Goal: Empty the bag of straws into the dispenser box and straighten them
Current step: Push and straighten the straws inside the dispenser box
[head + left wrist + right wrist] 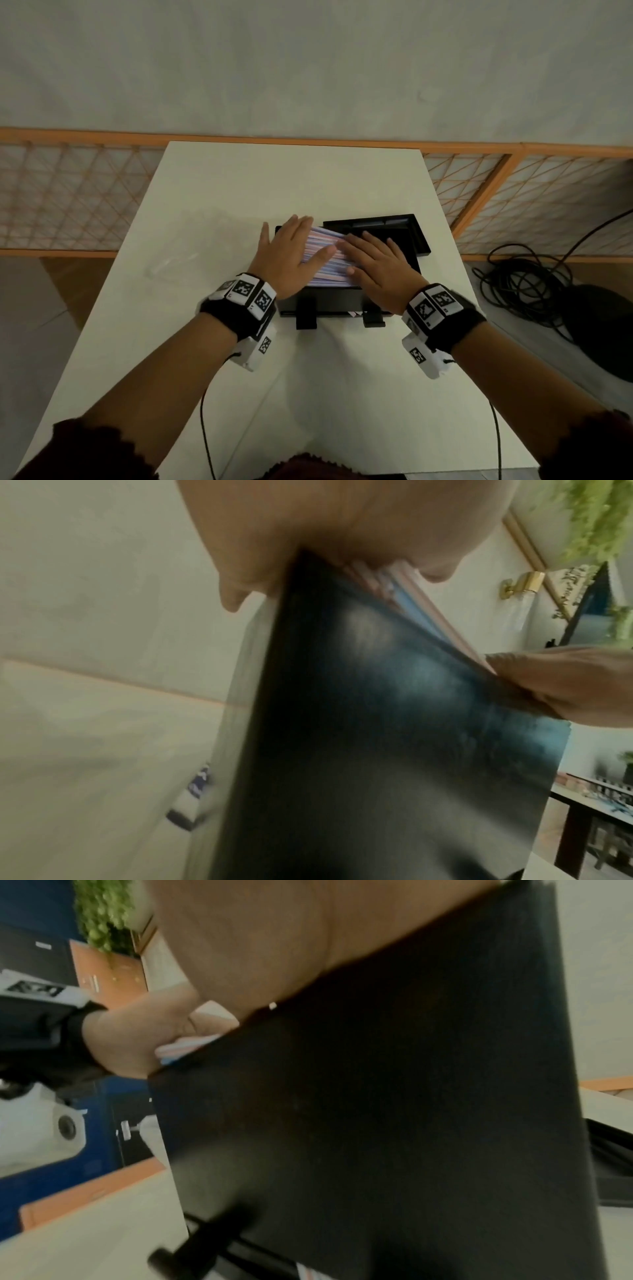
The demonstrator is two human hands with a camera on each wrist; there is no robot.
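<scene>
A white counter (239, 342) runs up the middle of the head view, its far edge in the upper half of the frame against an orange lattice screen (68, 198) and a pale wall. Bare counter surface lies open below and to the left of the work; the counter's right edge passes close beside the box, with a coil of black cable (524, 277) on the floor beyond it at the right of the frame.

A black dispenser box (329, 301) sits at the centre of the frame, its front wall toward the lower edge. Its black lid (383, 229) lies just behind it, toward the upper right. A stack of pink, blue and white straws (325, 260) fills the box. Their long axis runs roughly left to right across the frame, and the topmost ones slant slightly up toward the left.

Both hands lie flat on the straws with fingers straight, grasping nothing. The left hand (291, 253) covers the left end of the stack, fingers pointing to the upper right. The right hand (380, 267) covers the right end, fingers pointing to the upper left. The fingertips nearly meet over the middle of the stack.

A clear, empty-looking plastic bag (174, 263) lies on the counter at the left of the box, well apart from the hands.
</scene>
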